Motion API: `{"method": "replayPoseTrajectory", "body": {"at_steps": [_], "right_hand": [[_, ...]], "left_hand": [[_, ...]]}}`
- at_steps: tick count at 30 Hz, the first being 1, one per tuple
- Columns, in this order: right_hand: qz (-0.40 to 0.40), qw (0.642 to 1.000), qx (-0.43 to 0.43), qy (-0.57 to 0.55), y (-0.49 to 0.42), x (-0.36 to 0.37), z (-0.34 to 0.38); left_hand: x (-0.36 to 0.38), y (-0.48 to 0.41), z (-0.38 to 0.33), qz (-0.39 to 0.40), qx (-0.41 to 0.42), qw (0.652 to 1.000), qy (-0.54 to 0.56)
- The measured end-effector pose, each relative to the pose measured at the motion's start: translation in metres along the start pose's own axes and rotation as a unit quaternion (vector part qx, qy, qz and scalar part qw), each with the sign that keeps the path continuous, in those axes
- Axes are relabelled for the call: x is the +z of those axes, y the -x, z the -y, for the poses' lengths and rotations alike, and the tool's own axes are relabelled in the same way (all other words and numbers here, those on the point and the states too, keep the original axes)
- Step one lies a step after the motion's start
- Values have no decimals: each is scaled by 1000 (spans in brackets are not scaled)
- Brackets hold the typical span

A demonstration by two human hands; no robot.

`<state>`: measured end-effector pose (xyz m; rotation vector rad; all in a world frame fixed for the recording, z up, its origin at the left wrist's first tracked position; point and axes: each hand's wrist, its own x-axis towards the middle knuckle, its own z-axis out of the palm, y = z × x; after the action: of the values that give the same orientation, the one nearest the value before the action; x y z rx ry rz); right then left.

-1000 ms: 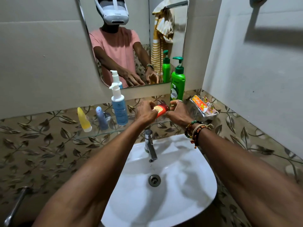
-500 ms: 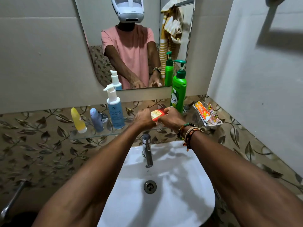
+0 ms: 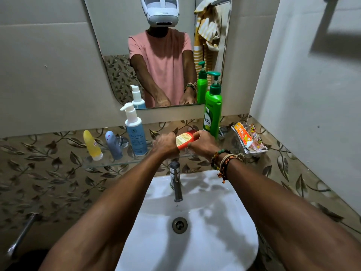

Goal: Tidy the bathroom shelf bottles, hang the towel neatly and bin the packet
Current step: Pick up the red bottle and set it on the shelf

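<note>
Sink [image 3: 224, 231] fills the bottom of the view, white, w/ both my forearms reaching over it. Mirror [image 3: 117, 36] on the wall above; the striped yellow-and-white towel [image 3: 207, 30] shows only as a reflection in it, bunched up over a rail. Glass shelf [image 3: 109, 163] runs along the tiled wall btwn mirror and sink.

Green pump bottle [image 3: 213, 112] stands upright at the shelf's R end, near the back edge. Blue pump bottle [image 3: 136, 133] is upright approx mid-shelf.

My L hand [image 3: 165, 144] and R hand [image 3: 203, 142] are both curled round the red bottle [image 3: 184, 140], one at each end. It's lying on its side, tilted, label up, over the shelf btwn the blue and green bottles, R hand just beside the green one. Can't tell if it's touching the glass.

Tap [image 3: 175, 180] sits under my hands at the sink's back edge.

Yellow bottle [image 3: 92, 144] and grey bottle [image 3: 113, 145] are side by side at the shelf's L end, both leaning back.

Orange packet [image 3: 244, 137] sits in a clear tray [image 3: 256, 151] on the side wall, just past the shelf's R end, well apart from my hands.
</note>
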<state>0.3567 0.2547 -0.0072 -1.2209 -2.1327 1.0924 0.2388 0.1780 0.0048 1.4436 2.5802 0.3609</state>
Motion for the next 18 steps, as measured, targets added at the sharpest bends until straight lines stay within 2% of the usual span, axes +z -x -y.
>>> {"method": "replayPoseTrajectory", "body": {"at_steps": [8, 11, 14, 18], "right_hand": [[13, 1000, -3, -13, 4, 3, 6], [-5, 999, -9, -35, 7, 7, 12], [-58, 995, -22, -76, 11, 10, 21], [-94, 987, -26, -124, 15, 9, 38]], "left_hand": [[0, 7, 6, 6, -5, 1000, -4], [-4, 11, 9, 1, -7, 999, 32], [-9, 17, 13, -17, -1, 997, 78], [-18, 26, 17, -33, 7, 980, 195]]}}
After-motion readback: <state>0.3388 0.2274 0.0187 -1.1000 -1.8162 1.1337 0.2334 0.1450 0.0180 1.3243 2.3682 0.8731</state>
